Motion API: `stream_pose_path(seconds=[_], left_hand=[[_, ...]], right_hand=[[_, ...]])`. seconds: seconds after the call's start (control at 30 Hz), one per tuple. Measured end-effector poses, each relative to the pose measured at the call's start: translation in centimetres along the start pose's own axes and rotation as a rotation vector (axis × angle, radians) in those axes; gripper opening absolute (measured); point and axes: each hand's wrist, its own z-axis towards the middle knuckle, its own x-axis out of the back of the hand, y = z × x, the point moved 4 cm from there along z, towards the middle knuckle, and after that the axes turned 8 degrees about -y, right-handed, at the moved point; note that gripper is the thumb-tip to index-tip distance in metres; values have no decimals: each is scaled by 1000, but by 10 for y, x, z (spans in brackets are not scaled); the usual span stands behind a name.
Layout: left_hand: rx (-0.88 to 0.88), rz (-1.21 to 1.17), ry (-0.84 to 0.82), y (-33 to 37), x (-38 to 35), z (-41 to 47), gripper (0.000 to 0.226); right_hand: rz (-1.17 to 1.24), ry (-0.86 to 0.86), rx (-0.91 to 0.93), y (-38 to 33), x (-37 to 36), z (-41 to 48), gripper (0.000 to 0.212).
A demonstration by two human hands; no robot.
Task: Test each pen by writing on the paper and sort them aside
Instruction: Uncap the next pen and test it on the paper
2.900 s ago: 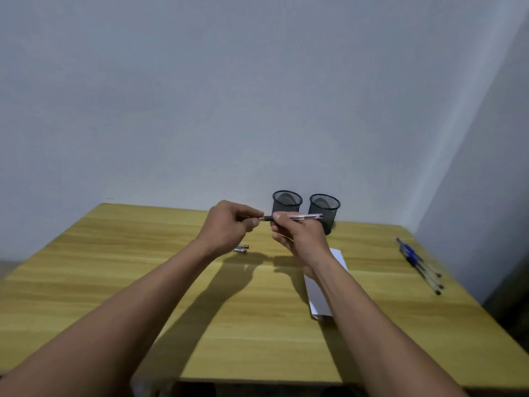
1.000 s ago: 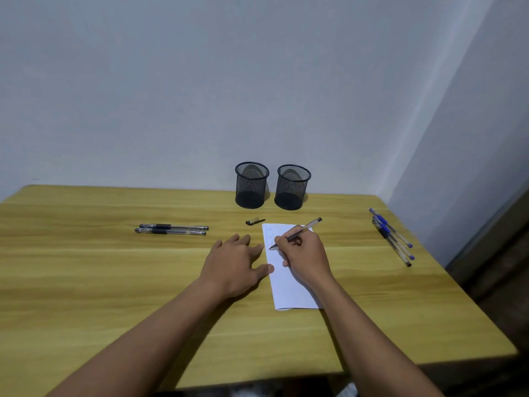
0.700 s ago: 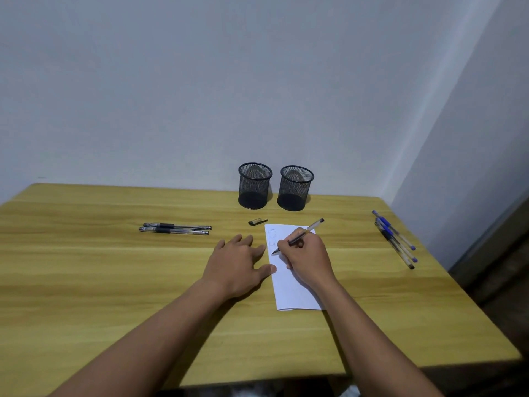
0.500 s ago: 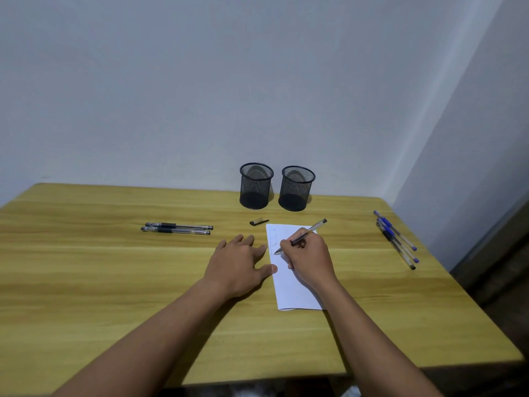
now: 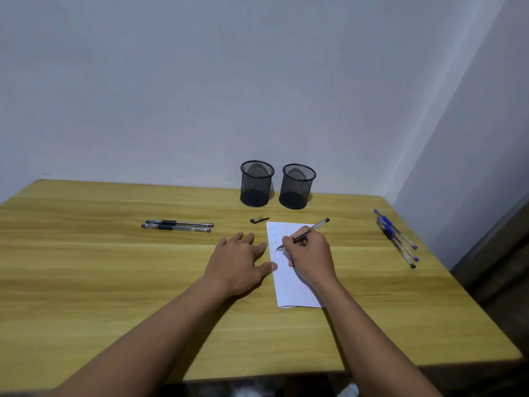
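A white sheet of paper (image 5: 289, 285) lies on the wooden table (image 5: 114, 282), with faint scribbles near its top left corner. My right hand (image 5: 310, 255) grips a clear black-ink pen (image 5: 316, 226), its tip touching the paper's left side. My left hand (image 5: 239, 260) lies flat on the table with fingers spread, its thumb on the paper's left edge. The pen's black cap (image 5: 259, 219) lies just above the paper. Two black capped pens (image 5: 177, 225) lie side by side to the left. Several blue and black pens (image 5: 396, 237) lie at the right edge.
Two black mesh pen cups (image 5: 256, 183) (image 5: 297, 186) stand side by side at the back against the wall. The table's right edge runs close to the pens there, beside a corner wall.
Earlier both hands held the pen in the air and pulled off its cap. Over the last second the right hand's pen tip has moved down the paper's left side; the left hand stays put.
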Motion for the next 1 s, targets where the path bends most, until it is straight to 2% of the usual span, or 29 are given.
stream_pose_path(seconds=[0.17,0.37,0.5,0.6,0.73,0.87,1.0], left_hand=[[4,-11,-3,0,1,-1,68],[10,-51,-11,5,14,-5,60],[90,-292,224,1,35,2,46],[133,-320,345,-1,48,23,32],[177,-207,305,-12,47,58,33],[195,-95,299,-16,39,71,16],[154,-194,326,-22,40,67,12]], right_hand=[[27,-14,-33,-2,1,0,19],[353,-32,-78,-10,7,6,15],[469,-41,-38,-19,17,14,9],[458,-39,-30,-18,22,22,13],[436,-19,-40,-12,27,30,17],[443,-15,-34,-6,29,32,16],[451,-27,-25,-8,29,31,14]])
